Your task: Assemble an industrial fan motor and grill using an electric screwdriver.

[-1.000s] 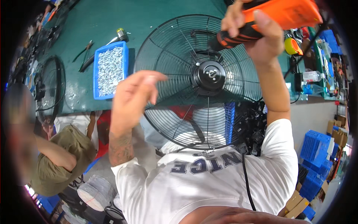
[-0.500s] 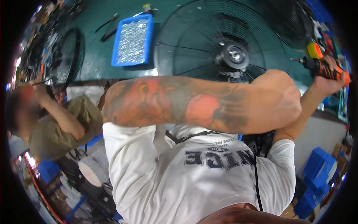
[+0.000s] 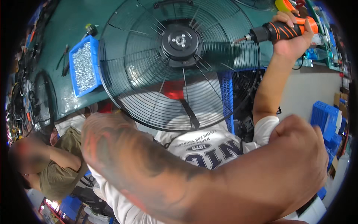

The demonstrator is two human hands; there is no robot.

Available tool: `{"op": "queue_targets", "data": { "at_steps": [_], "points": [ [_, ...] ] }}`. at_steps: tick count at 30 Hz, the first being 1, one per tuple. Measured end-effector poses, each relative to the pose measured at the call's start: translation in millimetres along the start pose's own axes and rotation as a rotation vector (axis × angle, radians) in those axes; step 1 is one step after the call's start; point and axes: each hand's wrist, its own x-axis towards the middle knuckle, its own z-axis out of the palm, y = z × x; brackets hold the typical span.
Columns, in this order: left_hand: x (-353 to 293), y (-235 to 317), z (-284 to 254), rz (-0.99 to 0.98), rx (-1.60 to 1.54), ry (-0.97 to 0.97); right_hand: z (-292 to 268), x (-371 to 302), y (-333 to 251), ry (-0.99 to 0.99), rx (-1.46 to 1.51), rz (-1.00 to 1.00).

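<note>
My right hand (image 3: 292,46) grips a black and orange power screwdriver (image 3: 278,31) above the right part of the table, its bit pointing left. The bit's tip is over the right side of a round black wire fan guard (image 3: 128,87), which overhangs the table's front edge. A black motor (image 3: 181,41) sits at the guard's centre. My tattooed left forearm crosses low before my chest. At its end my left hand (image 3: 302,149) is curled closed, slightly blurred, near my right shoulder; its fingers are mostly hidden. I cannot see whether anything is inside it.
Left of the guard, a blue tray (image 3: 96,61) of small silvery screws (image 3: 82,69) stands on the green table (image 3: 61,87). A person in an olive shirt (image 3: 59,175) is at the left. Blue crates (image 3: 323,115) are stacked at the right. Orange tape (image 3: 285,5) lies behind the screwdriver.
My left arm has swung down and nearer, away from the guard. The guard now shows lower and further left, overhanging the edge. The tray shifted left in view; the screwdriver shows higher and further left.
</note>
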Motion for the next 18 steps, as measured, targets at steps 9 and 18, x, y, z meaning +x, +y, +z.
{"op": "queue_targets", "data": {
  "at_steps": [9,18],
  "points": [
    [10.5,-5.6,-21.6,-0.396,-0.105,-0.374,16.8,2.6,5.7,0.058,0.018,0.028],
    [-51.1,-46.2,-26.9,-0.597,-0.258,-0.631,31.9,-16.0,11.2,0.001,-0.057,-0.020]
  ]
}}
